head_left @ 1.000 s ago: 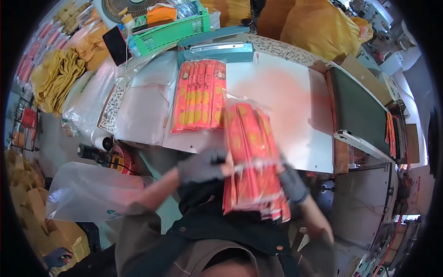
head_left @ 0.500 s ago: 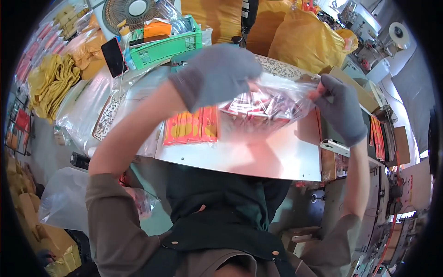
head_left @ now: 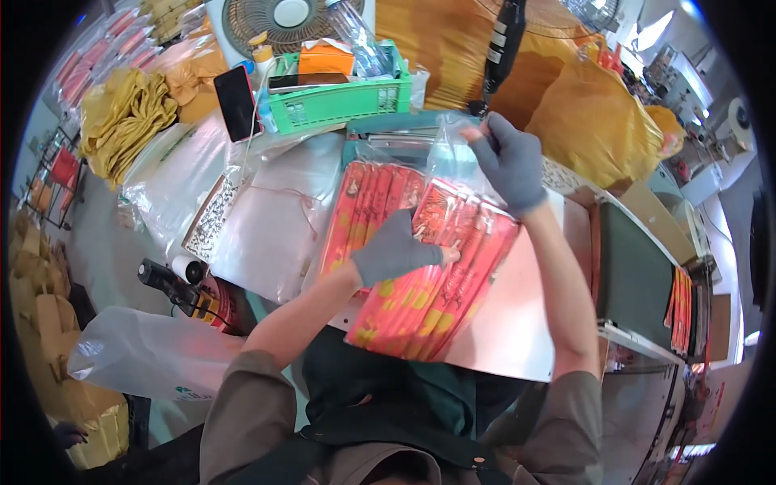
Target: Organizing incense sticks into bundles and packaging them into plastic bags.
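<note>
My left hand [head_left: 396,252] lies spread on the red packet [head_left: 440,283]; beyond it, my right hand [head_left: 511,166] pinches clear film [head_left: 453,144].

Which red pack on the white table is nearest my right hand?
The right-hand pack, reaching nearer you; the other lies left, partly covered by your left hand.

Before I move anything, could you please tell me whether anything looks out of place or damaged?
Mildly: the nearer red bundle under the left hand lies askew, its lower end at the table edge, slanting more than the neighbouring bundle. I see no spill or clear damage.
</note>
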`<state>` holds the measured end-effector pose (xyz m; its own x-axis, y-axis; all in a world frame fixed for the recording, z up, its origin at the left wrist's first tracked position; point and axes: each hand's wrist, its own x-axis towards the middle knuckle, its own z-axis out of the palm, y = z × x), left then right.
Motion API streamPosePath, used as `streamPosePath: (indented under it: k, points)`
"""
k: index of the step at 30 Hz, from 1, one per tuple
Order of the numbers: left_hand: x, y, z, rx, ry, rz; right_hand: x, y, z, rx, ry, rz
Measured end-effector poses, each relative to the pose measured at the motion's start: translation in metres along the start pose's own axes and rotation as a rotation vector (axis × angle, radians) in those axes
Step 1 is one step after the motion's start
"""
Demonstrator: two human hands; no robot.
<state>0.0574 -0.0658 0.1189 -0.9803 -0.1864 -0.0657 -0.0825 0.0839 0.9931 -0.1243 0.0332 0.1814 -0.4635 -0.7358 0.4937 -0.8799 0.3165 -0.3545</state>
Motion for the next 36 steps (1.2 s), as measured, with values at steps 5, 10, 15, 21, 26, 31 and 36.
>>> streamPosePath:
  k: [5,10,15,21,26,31,36]
  points:
    - [0.07,-0.05,-0.024,-0.245,0.089,-0.292,0.054,0.109,0.086,0.145,0.259,0.274]
    - [0.125,-0.097,-0.087,-0.355,0.252,-0.282,0.119,0.096,0.085,0.602,0.367,0.14]
    - [0.146,-0.121,-0.102,-0.458,0.146,-0.279,0.077,0.177,0.138,0.652,0.304,0.374]
    - [0.138,-0.113,-0.101,-0.629,0.123,-0.246,0.074,0.167,0.145,0.732,0.338,0.381]
    - [0.14,-0.119,-0.094,-0.486,0.17,-0.174,0.07,0.161,0.141,0.568,0.33,0.332]
    - [0.145,-0.115,-0.098,-0.28,0.214,-0.148,0.069,0.151,0.134,0.109,0.23,0.346]
    - [0.1,-0.087,-0.113,0.512,0.444,-0.291,-0.021,0.126,0.165,-0.045,0.292,-0.072]
